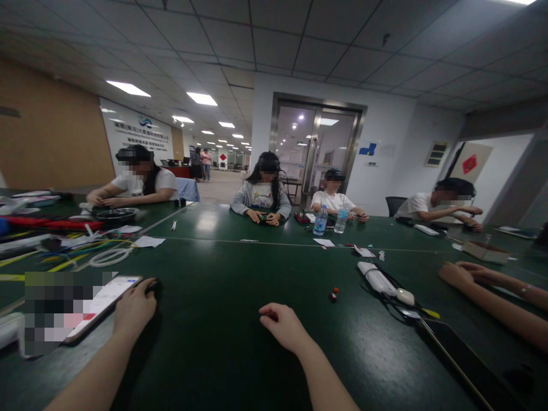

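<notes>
Two bare arms come in from the near side, over the dark green worktop (205,342). On the left, the phone (105,302) lies just beside the left hand (136,311). It is to the left of that hand, and its long way runs from near left to far right. The left hand is much nearer to it than the right hand (280,325). The phone is flat and thin, with a bright white screen and a bit of red; blurry blocks hide part of it.

At the left hand's far fingertips is a small dark thing (156,285). The fingers bend by it, but I cannot tell if they grip it. The right hand is loosely curled, with a small gap at the fingers and nothing seen in it. A little red and black thing (334,294) sits off to its right and farther away.
</notes>
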Action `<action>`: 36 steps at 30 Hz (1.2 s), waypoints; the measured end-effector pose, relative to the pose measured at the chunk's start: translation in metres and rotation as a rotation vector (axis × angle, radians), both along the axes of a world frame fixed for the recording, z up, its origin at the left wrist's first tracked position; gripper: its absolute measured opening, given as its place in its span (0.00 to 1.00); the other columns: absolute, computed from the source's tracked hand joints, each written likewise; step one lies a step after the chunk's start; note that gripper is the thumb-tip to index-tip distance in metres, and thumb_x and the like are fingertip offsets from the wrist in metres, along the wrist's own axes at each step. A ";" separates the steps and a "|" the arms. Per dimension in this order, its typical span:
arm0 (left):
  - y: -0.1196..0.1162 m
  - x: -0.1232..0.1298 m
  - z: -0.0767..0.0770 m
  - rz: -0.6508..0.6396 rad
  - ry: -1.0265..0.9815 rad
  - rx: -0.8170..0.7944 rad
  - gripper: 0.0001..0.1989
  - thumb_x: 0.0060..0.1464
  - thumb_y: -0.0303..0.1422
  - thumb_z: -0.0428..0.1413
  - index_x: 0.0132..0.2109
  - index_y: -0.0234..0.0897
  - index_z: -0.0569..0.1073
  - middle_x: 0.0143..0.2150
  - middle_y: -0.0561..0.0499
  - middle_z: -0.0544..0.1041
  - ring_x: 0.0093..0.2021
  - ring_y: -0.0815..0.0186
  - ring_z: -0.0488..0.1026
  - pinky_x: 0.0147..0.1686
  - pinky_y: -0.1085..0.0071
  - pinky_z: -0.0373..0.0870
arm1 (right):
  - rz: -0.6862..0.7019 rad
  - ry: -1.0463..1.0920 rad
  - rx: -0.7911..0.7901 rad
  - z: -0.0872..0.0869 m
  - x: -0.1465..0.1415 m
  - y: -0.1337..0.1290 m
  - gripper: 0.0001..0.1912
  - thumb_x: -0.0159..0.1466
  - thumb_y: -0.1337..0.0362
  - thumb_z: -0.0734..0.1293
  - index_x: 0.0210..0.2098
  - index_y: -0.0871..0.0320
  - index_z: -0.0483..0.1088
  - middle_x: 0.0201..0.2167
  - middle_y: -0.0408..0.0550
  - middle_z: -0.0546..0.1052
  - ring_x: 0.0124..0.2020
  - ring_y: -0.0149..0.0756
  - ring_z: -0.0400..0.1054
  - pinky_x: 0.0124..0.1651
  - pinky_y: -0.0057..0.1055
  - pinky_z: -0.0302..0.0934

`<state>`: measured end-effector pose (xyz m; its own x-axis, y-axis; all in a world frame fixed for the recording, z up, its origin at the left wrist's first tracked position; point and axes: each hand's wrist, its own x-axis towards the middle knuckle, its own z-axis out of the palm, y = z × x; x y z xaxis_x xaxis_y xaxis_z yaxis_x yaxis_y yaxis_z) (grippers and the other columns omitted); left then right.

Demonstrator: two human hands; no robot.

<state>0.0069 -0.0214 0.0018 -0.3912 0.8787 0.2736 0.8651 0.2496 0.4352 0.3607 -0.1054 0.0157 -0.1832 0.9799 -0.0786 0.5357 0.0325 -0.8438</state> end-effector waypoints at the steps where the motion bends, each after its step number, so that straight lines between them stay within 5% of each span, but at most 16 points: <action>1: 0.000 0.000 0.001 0.003 0.001 -0.015 0.21 0.55 0.30 0.41 0.54 0.30 0.65 0.55 0.36 0.65 0.54 0.50 0.63 0.50 0.55 0.61 | 0.000 0.001 0.004 0.000 0.000 0.000 0.14 0.58 0.62 0.62 0.44 0.50 0.69 0.41 0.42 0.72 0.43 0.37 0.66 0.43 0.33 0.61; 10: -0.001 0.000 0.005 0.007 0.010 -0.098 0.20 0.56 0.31 0.41 0.54 0.33 0.66 0.56 0.41 0.64 0.55 0.54 0.62 0.52 0.61 0.60 | -0.015 0.018 0.029 -0.003 0.000 0.000 0.13 0.58 0.62 0.62 0.43 0.50 0.70 0.40 0.42 0.73 0.42 0.37 0.67 0.42 0.34 0.62; 36: 0.004 -0.003 -0.003 0.016 0.018 -0.059 0.20 0.56 0.32 0.42 0.52 0.34 0.68 0.54 0.39 0.65 0.55 0.51 0.63 0.51 0.59 0.62 | 0.005 -0.007 -0.011 0.000 -0.001 0.002 0.14 0.58 0.62 0.62 0.44 0.50 0.69 0.41 0.41 0.72 0.43 0.35 0.66 0.43 0.32 0.61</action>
